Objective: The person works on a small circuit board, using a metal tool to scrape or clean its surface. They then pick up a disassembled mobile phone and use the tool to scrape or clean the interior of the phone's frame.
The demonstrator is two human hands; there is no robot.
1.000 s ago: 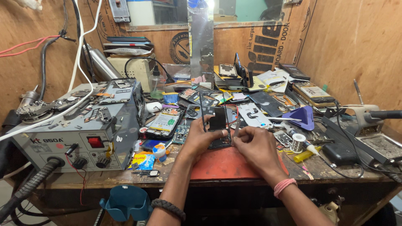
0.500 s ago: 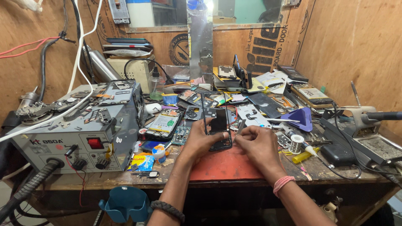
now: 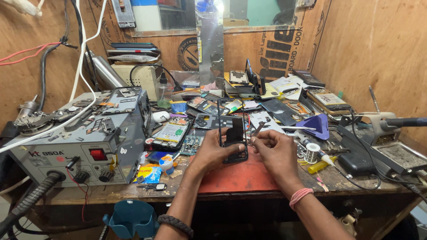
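Left hand has its fingers wrapped round the edge of a stripped phone frame, held upright just above the red mat. Right hand is right beside the frame, fingers pinched on metal tweezers aimed at its side. Frame looks gutted already, screen and board out afaict, so teardown's mostly done imo. Rework station sits well left of the mat, solder spool near its right.
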